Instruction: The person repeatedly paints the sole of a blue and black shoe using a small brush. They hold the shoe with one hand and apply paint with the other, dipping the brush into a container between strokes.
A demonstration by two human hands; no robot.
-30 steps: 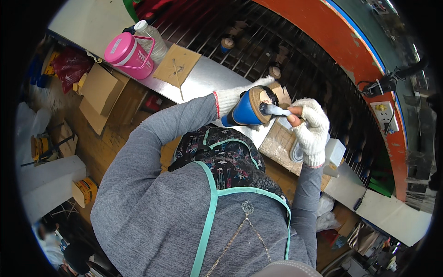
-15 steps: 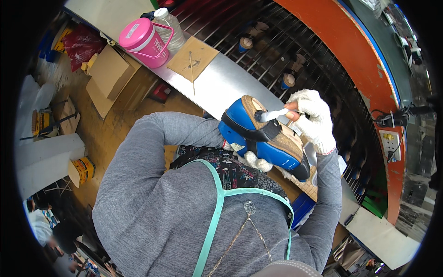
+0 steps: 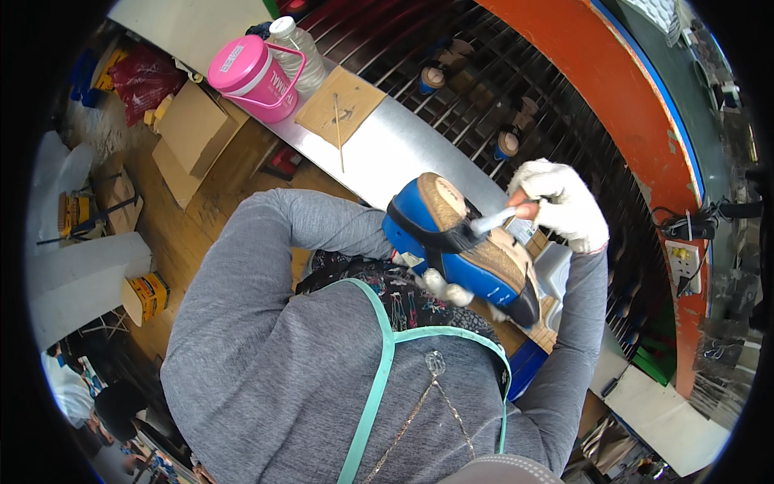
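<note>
My left hand (image 3: pixel 446 287), in a pale glove, grips a blue shoe last (image 3: pixel 482 276) from below; its fingertips curl round the near side. A black strap (image 3: pixel 435 239) wraps the last, whose upturned underside has a brown, cork-like rim (image 3: pixel 498 257) around paler middle pieces. In my right hand (image 3: pixel 567 203), also gloved with bare fingertips showing, a small brush (image 3: pixel 493 220) with a whitish handle is pinched. Its tip reaches the strap's edge on the underside; the bristles are hard to make out.
Beyond the last runs a metal ledge (image 3: pixel 387 177) holding a pink jug (image 3: pixel 256 79), a clear bottle (image 3: pixel 300 52) and a brown board (image 3: pixel 339 105) with a thin stick. Farther back, a bar rack (image 3: pixel 472 121) carries several lasts. An orange curved panel (image 3: pixel 601 89) stands at right.
The brush and my right hand have shifted a little right and toward me, from the strap's far part to its edge over the sole's middle. The last has tilted slightly in my left hand.
</note>
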